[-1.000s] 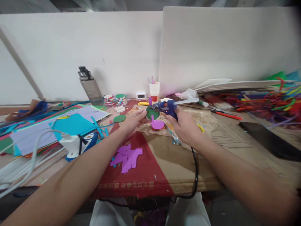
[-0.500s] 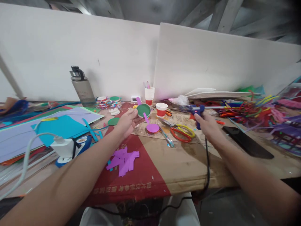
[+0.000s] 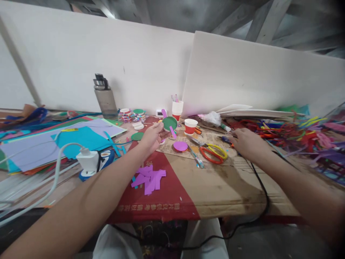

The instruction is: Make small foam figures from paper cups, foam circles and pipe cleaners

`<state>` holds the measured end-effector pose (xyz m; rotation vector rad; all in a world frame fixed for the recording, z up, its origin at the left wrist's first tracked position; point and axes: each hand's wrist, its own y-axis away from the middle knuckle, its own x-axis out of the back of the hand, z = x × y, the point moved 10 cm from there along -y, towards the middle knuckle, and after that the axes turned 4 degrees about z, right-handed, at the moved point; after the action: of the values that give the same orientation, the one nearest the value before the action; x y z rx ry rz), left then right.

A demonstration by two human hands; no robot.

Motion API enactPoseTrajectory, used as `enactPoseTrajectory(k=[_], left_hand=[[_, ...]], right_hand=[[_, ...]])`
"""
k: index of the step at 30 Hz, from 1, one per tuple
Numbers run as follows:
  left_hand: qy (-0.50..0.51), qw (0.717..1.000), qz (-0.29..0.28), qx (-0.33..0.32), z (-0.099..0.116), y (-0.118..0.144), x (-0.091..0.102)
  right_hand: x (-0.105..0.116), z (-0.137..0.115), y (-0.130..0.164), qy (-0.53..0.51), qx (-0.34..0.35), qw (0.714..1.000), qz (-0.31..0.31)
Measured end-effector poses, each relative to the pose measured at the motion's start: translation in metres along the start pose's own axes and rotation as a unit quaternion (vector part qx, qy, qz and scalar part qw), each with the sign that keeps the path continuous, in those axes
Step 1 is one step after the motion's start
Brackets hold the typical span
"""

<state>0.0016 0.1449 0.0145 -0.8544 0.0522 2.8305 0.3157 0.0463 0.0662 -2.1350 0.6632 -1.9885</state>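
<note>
1. Lowered and farther out to the right since the earlier frame, the right hand (image 3: 248, 144) has brought the glue gun (image 3: 225, 139) down near the surface (image 3: 205, 190), away from the left fingers.
2. Between the left hand's (image 3: 152, 136) thumb and fingers, the green disc (image 3: 169, 123) is pinched at its near edge, raised; that edge hold seems meant to leave its face and two purple strips (image 3: 173, 132) uncovered.
3. Whether the right fingers grip the gun or are loosening, I cannot tell; they curl downward, hiding its handle.
4. Between the two hands' fingers lie a purple disc (image 3: 180, 146), a pen (image 3: 196, 158) and scissors (image 3: 214, 154), with a paper cup (image 3: 191, 127) behind: clutter for any straight path back.
5. Below the right fingers, a black cord (image 3: 267, 201) loops toward the surface's edge and could snag.
</note>
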Motion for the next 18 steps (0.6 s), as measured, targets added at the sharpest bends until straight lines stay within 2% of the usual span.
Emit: enactPoseTrajectory(k=[4, 6, 7, 9, 13, 18], left_hand=[[-0.01, 1.0, -0.002, -0.002, -0.001, 0.0, 0.001], [-0.017, 1.0, -0.002, -0.008, 0.0, -0.001, 0.002], [-0.019, 1.0, -0.003, -0.013, 0.001, -0.001, 0.003], [-0.02, 1.0, -0.005, -0.023, 0.003, -0.001, 0.003], [-0.015, 0.999, -0.007, -0.034, 0.005, 0.0, 0.002], [-0.006, 0.999, -0.013, -0.051, 0.008, 0.001, 0.0]], right_hand=[[-0.013, -0.113, 0.022, -0.097, 0.176, 0.979, -0.04], [-0.024, -0.154, 0.027, -0.071, 0.215, 0.973, -0.041], [-0.03, -0.165, 0.026, -0.044, 0.209, 0.976, -0.036], [-0.042, -0.179, 0.024, -0.01, 0.186, 0.981, -0.043], [-0.061, -0.186, 0.023, 0.008, 0.169, 0.983, -0.064], [-0.065, -0.184, 0.021, -0.032, 0.184, 0.982, -0.036]])
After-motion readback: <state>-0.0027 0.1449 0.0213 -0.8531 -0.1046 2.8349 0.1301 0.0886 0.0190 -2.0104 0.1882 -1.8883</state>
